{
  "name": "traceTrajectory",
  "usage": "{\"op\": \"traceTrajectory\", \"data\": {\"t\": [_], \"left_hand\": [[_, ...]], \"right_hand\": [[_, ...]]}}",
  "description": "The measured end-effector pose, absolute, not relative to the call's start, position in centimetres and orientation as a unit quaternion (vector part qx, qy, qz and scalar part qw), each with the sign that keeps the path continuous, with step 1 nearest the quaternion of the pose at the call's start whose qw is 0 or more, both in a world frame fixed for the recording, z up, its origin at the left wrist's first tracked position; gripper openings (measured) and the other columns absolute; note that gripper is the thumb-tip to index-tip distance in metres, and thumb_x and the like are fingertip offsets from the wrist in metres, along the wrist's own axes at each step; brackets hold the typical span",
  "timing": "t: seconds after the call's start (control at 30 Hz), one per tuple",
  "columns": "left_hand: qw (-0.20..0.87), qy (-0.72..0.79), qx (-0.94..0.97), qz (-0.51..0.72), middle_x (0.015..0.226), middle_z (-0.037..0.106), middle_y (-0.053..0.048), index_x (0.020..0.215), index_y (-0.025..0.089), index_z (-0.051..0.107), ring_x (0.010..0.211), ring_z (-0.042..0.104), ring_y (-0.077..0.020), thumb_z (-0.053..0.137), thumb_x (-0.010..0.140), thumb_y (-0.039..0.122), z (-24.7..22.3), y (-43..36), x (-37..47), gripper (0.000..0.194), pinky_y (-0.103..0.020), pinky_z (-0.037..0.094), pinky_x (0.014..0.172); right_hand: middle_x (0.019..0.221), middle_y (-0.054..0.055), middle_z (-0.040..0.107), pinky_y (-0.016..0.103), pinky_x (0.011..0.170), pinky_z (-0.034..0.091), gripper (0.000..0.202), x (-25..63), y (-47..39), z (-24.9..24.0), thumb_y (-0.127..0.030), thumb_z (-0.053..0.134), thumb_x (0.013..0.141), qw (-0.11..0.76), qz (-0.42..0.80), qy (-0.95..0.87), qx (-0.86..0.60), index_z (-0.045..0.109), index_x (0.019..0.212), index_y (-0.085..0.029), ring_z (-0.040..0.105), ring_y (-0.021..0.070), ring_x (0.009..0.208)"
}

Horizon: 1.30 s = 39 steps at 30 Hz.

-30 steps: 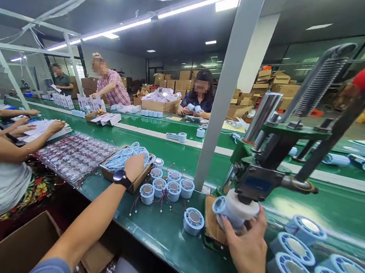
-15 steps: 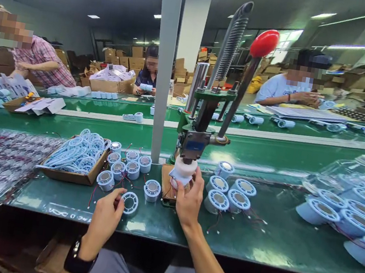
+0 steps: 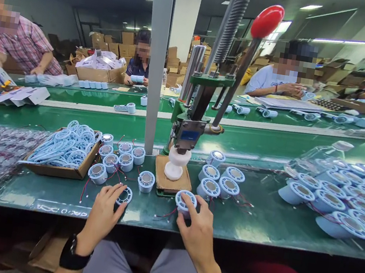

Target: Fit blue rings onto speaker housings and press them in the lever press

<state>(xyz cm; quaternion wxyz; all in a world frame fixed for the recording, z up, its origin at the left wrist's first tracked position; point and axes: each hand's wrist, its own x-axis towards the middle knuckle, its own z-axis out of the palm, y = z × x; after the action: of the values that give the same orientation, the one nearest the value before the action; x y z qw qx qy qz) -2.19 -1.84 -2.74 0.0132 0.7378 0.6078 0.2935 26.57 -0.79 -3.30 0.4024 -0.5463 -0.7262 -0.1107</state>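
On the green bench (image 3: 153, 212) before the press (image 3: 188, 135), the left hand (image 3: 104, 207) pinches a ring (image 3: 130, 196), the right hand (image 3: 198, 229) a cylinder (image 3: 182, 202), cartons (image 3: 128, 38) beyond.

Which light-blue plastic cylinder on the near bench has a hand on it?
The light-blue plastic cylinder just in front of the green metal press, under the right hand; the left hand touches a light-blue plastic ring instead.

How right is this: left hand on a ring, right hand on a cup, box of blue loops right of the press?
The box's side is wrong. Head view: left hand on a ring, right hand on a cup, box of blue loops left of the press.
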Motion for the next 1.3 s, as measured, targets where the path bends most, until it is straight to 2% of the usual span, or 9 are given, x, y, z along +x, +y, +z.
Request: {"op": "traceTrajectory", "data": {"t": [0.23, 0.4, 0.5, 0.57, 0.67, 0.8, 0.93, 1.03, 1.3], "left_hand": [[0.013, 0.616, 0.736, 0.280, 0.124, 0.064, -0.010, 0.127, 0.021, 0.061, 0.114, 0.055, -0.0287, 0.060, 0.090, 0.034, -2.4, -2.1, -1.8, 0.039, -0.048, 0.048, 0.096], [0.004, 0.609, 0.740, 0.285, 0.125, 0.064, -0.010, 0.127, 0.022, 0.062, 0.115, 0.055, -0.0292, 0.059, 0.090, 0.037, -2.8, -2.1, -2.2, 0.040, -0.047, 0.048, 0.095], [-0.005, 0.600, 0.748, 0.286, 0.125, 0.065, -0.009, 0.125, 0.022, 0.062, 0.113, 0.055, -0.0290, 0.058, 0.090, 0.038, -2.9, -2.1, -2.3, 0.039, -0.046, 0.048, 0.093], [-0.010, 0.597, 0.752, 0.279, 0.125, 0.065, -0.009, 0.125, 0.023, 0.062, 0.112, 0.056, -0.0290, 0.058, 0.090, 0.039, -2.9, -2.1, -2.1, 0.039, -0.045, 0.048, 0.091], [-0.020, 0.603, 0.750, 0.272, 0.123, 0.066, -0.009, 0.125, 0.023, 0.062, 0.111, 0.056, -0.0292, 0.059, 0.090, 0.040, -2.7, -2.2, -1.7, 0.039, -0.044, 0.048, 0.090], [-0.031, 0.607, 0.746, 0.273, 0.120, 0.066, -0.010, 0.126, 0.022, 0.061, 0.110, 0.057, -0.0294, 0.062, 0.089, 0.041, -2.6, -2.3, -1.3, 0.042, -0.045, 0.048, 0.090], [-0.029, 0.607, 0.748, 0.267, 0.119, 0.065, -0.011, 0.127, 0.021, 0.060, 0.110, 0.057, -0.0291, 0.065, 0.088, 0.039, -2.5, -2.6, -1.4, 0.043, -0.045, 0.048, 0.092], [-0.018, 0.614, 0.745, 0.260, 0.120, 0.064, -0.011, 0.128, 0.020, 0.058, 0.110, 0.057, -0.0290, 0.069, 0.085, 0.038, -2.3, -2.9, -1.4, 0.047, -0.044, 0.047, 0.093], [0.019, 0.621, 0.750, 0.228, 0.127, 0.057, -0.013, 0.142, 0.022, 0.046, 0.117, 0.052, -0.0317, 0.075, 0.076, 0.042, -1.4, -3.2, -0.9, 0.075, -0.045, 0.043, 0.096]], "right_hand": [[0.136, 0.016, 0.050, 0.066, 0.107, 0.031, 0.032, 29.8, -0.2, -3.3, -0.032, 0.044, 0.099, 0.337, -0.246, -0.692, -0.589, 0.062, 0.123, -0.019, 0.046, 0.0354, 0.129], [0.141, 0.015, 0.047, 0.068, 0.104, 0.035, 0.035, 32.5, 0.7, -3.7, -0.035, 0.042, 0.100, 0.293, -0.239, -0.691, -0.616, 0.061, 0.127, -0.023, 0.043, 0.0352, 0.134], [0.146, 0.016, 0.040, 0.071, 0.099, 0.037, 0.037, 34.1, 0.5, -3.1, -0.023, 0.043, 0.098, 0.243, -0.217, -0.678, -0.659, 0.059, 0.132, -0.026, 0.036, 0.0386, 0.139], [0.149, 0.017, 0.034, 0.072, 0.100, 0.036, 0.051, 34.1, -0.1, -2.0, -0.007, 0.039, 0.092, 0.229, -0.199, -0.669, -0.679, 0.056, 0.136, -0.027, 0.029, 0.0403, 0.143], [0.147, 0.016, 0.036, 0.064, 0.107, 0.037, 0.063, 31.1, -0.7, -0.4, 0.002, 0.034, 0.082, 0.314, -0.152, -0.691, -0.633, 0.053, 0.138, -0.022, 0.032, 0.0345, 0.142], [0.140, 0.015, 0.043, 0.045, 0.105, 0.048, 0.049, 23.0, 1.0, 0.1, -0.013, 0.042, 0.092, 0.412, -0.029, -0.761, -0.500, 0.051, 0.139, -0.020, 0.046, 0.0249, 0.130], [0.138, 0.016, 0.048, 0.055, 0.106, 0.044, 0.042, 17.0, 3.7, -0.9, -0.024, 0.056, 0.091, 0.374, 0.006, -0.792, -0.483, 0.058, 0.133, -0.019, 0.041, 0.0333, 0.132], [0.130, 0.012, 0.057, 0.053, 0.106, 0.044, 0.038, 16.9, 3.5, -1.5, -0.024, 0.060, 0.090, 0.372, 0.044, -0.810, -0.451, 0.061, 0.128, -0.019, 0.045, 0.0307, 0.128], [0.146, 0.008, 0.043, 0.044, 0.103, 0.048, 0.045, 23.7, -1.3, -1.0, -0.009, 0.041, 0.086, 0.396, 0.133, -0.810, -0.412, 0.062, 0.122, -0.024, 0.046, 0.0234, 0.131]]}}
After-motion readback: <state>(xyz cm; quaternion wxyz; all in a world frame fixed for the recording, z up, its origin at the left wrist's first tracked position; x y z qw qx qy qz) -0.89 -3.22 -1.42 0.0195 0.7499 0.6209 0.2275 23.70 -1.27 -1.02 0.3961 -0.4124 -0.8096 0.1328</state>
